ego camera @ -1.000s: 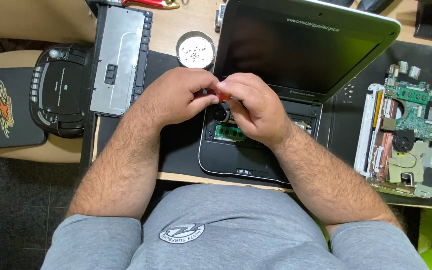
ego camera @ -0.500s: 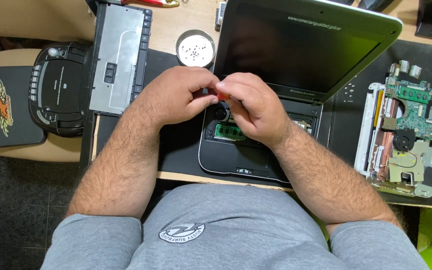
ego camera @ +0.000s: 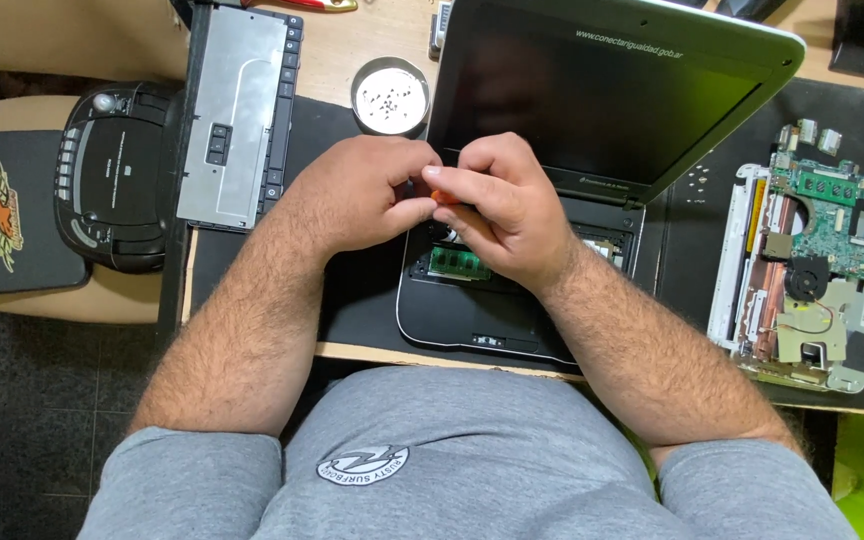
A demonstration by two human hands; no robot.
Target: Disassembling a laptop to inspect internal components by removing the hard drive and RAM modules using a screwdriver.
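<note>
Both hands are curled up tight together, left hand (ego camera: 367,195) and right hand (ego camera: 502,205) pinching a small orange-handled tool (ego camera: 442,196) between fingertips, right above the opened laptop base (ego camera: 472,310) with its green memory stick (ego camera: 455,264).

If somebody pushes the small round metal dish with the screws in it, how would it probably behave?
The round metal dish looks shallow and thin, so it is probably light and would slide easily on the wooden desk. The tiny screws lie loose inside; a quick push would likely scatter or spill them. Its low, wide shape suggests it will hardly tip.
</note>
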